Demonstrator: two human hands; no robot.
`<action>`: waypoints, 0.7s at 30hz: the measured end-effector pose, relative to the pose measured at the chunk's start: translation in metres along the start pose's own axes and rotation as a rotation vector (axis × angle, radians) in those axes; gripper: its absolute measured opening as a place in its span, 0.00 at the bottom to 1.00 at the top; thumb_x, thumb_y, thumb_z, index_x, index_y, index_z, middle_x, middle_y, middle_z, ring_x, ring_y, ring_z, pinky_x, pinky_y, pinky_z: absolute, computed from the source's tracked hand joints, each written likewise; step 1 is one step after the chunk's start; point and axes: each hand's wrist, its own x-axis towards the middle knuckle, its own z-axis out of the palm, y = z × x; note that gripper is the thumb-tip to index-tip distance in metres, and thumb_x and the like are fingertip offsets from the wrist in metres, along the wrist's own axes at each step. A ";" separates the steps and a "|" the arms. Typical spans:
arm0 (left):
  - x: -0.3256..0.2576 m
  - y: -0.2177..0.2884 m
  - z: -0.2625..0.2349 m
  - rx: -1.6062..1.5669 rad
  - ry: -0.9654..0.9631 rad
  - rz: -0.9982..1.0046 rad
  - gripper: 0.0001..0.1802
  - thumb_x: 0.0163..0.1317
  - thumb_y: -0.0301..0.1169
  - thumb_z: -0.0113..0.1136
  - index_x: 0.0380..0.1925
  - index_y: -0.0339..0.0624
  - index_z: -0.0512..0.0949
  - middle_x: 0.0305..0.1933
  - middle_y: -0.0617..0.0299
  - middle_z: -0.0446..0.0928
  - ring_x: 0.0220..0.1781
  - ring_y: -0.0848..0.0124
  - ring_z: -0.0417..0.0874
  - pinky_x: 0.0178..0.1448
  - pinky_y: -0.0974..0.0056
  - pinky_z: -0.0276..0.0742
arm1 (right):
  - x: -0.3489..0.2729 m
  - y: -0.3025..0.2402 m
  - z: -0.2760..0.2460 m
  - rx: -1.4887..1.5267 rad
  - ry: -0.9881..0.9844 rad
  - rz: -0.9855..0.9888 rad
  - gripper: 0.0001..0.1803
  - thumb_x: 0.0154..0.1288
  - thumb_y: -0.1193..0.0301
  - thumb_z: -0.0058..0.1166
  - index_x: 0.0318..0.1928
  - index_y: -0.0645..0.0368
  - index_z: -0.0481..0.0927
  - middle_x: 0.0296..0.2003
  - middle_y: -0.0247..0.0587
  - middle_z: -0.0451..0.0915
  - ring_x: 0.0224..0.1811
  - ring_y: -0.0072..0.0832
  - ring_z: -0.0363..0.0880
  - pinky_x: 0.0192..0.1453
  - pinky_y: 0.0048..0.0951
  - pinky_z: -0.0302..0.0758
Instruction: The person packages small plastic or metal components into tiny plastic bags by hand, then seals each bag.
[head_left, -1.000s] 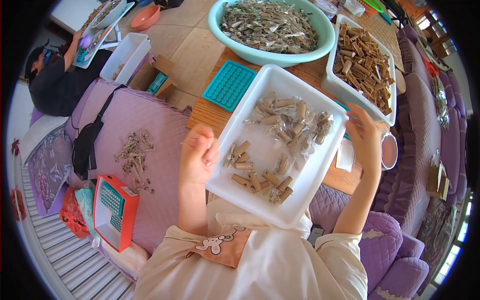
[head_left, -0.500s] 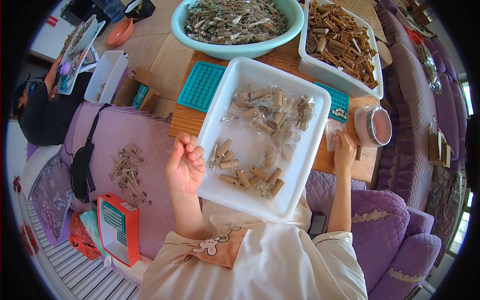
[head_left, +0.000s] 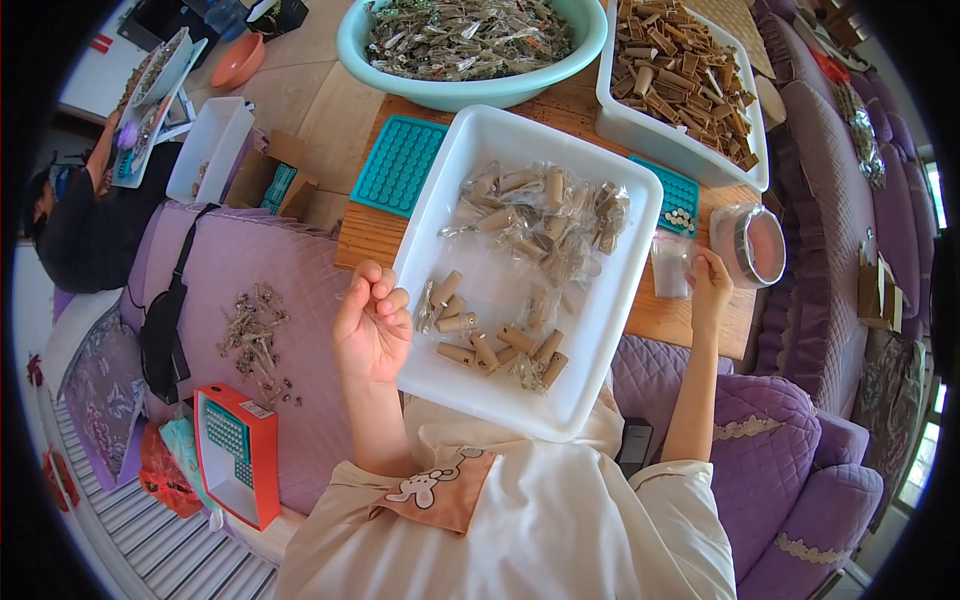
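Observation:
My left hand (head_left: 372, 325) is raised beside the left wall of a white plastic tray (head_left: 425, 235), palm up. Its fingers curl toward the thumb, and anything pinched between them is too small to make out. To the right of the tray my right hand (head_left: 711, 283) has its fingers drawn together at the edge of a small clear plastic bag (head_left: 671, 266) on the table. Whether it grips that bag cannot be seen. In the tray lie loose brown cardboard tubes (head_left: 485, 351) at the near side and a pile of clear-wrapped tubes (head_left: 550, 215) at the far side.
Behind the tray stand a mint basin (head_left: 450, 95) of wrapped pieces and a bin (head_left: 680, 155) heaped with brown tubes. Teal molds (head_left: 400, 165) flank the tray, white pellets in the right one. A tape roll (head_left: 745, 247) stands right. Another person (head_left: 95, 235) is far left.
My right hand has drawn a little to the right, uncovering more of the plastic bag. My left hand stays almost where it was, still curled.

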 end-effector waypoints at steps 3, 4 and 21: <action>0.000 0.000 -0.001 0.009 0.007 -0.002 0.07 0.60 0.29 0.46 0.35 0.37 0.66 0.30 0.61 0.68 0.30 0.74 0.72 0.34 0.73 0.75 | -0.001 -0.001 0.001 -0.262 -0.092 -0.125 0.06 0.56 0.75 0.45 0.34 0.63 0.75 0.27 0.39 0.76 0.25 0.23 0.73 0.31 0.23 0.70; 0.001 0.000 -0.002 0.009 0.008 -0.001 0.07 0.60 0.29 0.46 0.35 0.37 0.66 0.30 0.61 0.68 0.30 0.74 0.72 0.34 0.73 0.75 | -0.002 -0.004 0.003 -0.463 -0.139 -0.244 0.05 0.55 0.76 0.45 0.32 0.63 0.74 0.26 0.42 0.75 0.26 0.27 0.74 0.32 0.26 0.70; -0.005 0.001 -0.007 -0.023 -0.029 -0.024 0.10 0.61 0.29 0.43 0.37 0.33 0.66 0.32 0.57 0.69 0.34 0.69 0.74 0.38 0.69 0.77 | -0.015 -0.044 0.008 -0.412 -0.450 -0.288 0.07 0.51 0.82 0.46 0.31 0.61 0.76 0.52 0.52 0.66 0.46 0.38 0.72 0.46 0.28 0.69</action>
